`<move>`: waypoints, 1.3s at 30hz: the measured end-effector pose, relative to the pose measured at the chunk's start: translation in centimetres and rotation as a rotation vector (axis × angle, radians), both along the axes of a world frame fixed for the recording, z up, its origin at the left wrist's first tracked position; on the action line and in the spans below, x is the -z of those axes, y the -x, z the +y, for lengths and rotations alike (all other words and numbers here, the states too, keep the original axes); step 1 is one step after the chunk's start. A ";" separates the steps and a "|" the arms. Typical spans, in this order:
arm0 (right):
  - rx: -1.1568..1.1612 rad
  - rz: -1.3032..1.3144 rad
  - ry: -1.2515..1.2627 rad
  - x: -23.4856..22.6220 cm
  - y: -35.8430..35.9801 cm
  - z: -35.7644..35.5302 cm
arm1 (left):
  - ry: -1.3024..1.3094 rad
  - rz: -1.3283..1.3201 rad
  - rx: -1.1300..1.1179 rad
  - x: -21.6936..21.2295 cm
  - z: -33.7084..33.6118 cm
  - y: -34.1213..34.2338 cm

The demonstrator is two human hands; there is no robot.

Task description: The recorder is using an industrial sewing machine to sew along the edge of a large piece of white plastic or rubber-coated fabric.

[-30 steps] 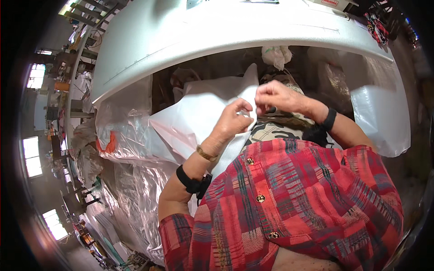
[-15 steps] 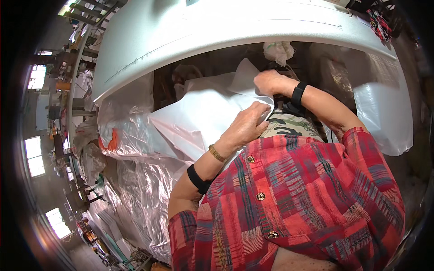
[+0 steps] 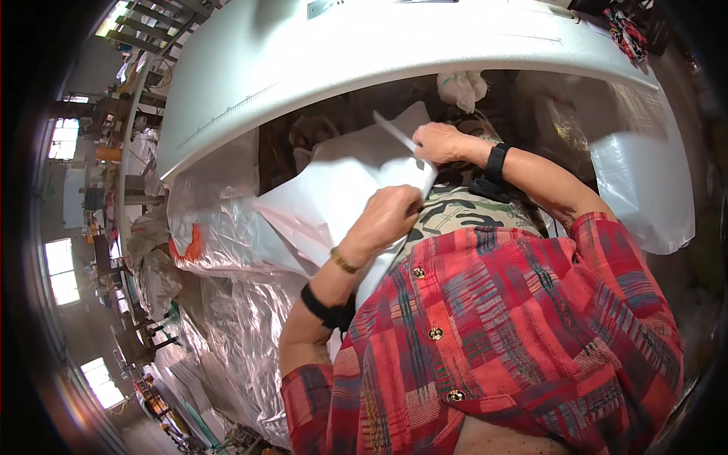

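Note:
A large, smooth white sheet (image 3: 322, 197), cloth or plastic, lies over my lap and runs off to the left below the table. The fingers of my left hand (image 3: 385, 216) are closed on its near edge. Just beyond, my right hand (image 3: 444, 142) pinches the same edge higher up, and a narrow strip of it sticks out past the fingertips. Between the two hands the edge is drawn into a line. My fingertips are partly hidden by the hands themselves.
Ahead stands a white worktable (image 3: 318, 83) with ruler marks along its front. Below it hang a white bundle (image 3: 461, 89) and, at right, a clear plastic bag (image 3: 641, 189). Crinkled clear plastic (image 3: 235, 326) with an orange piece (image 3: 188, 243) lies at left.
Both hands have shifted left, my left one also a little nearer to me. The sheet's edge has moved with them, and a strip now juts up beyond my right fingers.

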State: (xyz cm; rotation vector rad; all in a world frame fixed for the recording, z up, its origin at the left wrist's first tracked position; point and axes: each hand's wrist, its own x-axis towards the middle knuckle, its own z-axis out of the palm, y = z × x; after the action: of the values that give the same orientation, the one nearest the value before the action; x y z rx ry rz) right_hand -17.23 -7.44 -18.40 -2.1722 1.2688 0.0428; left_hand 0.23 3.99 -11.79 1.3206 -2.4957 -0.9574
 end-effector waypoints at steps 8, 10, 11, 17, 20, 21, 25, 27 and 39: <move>0.259 -0.906 -0.677 -5.1 0.9 5.4 | -0.383 0.068 0.063 -4.9 3.0 -6.5; 0.095 -0.792 -0.489 -6.4 1.0 6.2 | -0.705 0.132 -0.198 -6.1 2.4 -6.7; 0.077 -0.813 -0.490 -7.0 1.0 6.5 | -0.549 0.138 -0.238 -6.4 1.7 -6.4; 0.083 -0.861 -0.444 -8.4 1.9 7.1 | -0.140 0.530 -0.277 -2.6 0.1 -0.8; 0.156 -0.834 -0.492 -7.5 2.1 7.0 | -0.212 0.650 -0.372 0.0 0.5 0.6; 0.175 -0.877 -0.553 -7.1 2.3 7.1 | -0.222 0.668 -0.390 0.7 0.8 0.9; 0.150 -0.949 -0.706 -6.0 3.4 7.2 | -0.346 0.741 -0.448 2.4 0.9 0.9; 0.172 -0.925 -0.717 -5.8 3.6 7.3 | -0.406 0.780 -0.464 2.8 1.1 0.7; 0.122 -0.795 -0.552 -4.7 3.0 6.8 | -0.744 1.060 -0.541 3.6 0.8 -0.1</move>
State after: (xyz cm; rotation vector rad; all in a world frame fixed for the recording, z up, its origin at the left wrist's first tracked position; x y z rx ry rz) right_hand -20.25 -0.65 -13.69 -1.3996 0.7880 -0.4281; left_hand 0.37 4.80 -15.37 1.0540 -0.9600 -1.8376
